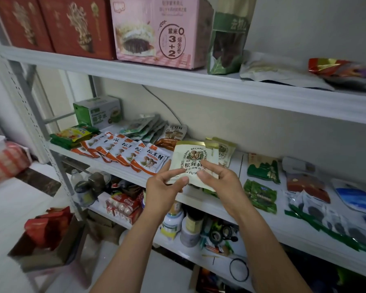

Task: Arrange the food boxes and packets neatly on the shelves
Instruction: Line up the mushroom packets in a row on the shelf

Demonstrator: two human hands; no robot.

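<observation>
Cream mushroom packet (193,160) pinched upright, left hand (164,185), right hand (219,178)

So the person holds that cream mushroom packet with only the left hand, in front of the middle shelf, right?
Not quite: both hands hold it. The head view shows the left hand and the right hand each pinching the cream mushroom packet in front of the middle shelf.

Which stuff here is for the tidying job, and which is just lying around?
For the job: cream packet, held by left hand and right hand; orange-and-white packets; green packets; pink box.
Just lying about: bottles; black ring; floor carton.
</observation>
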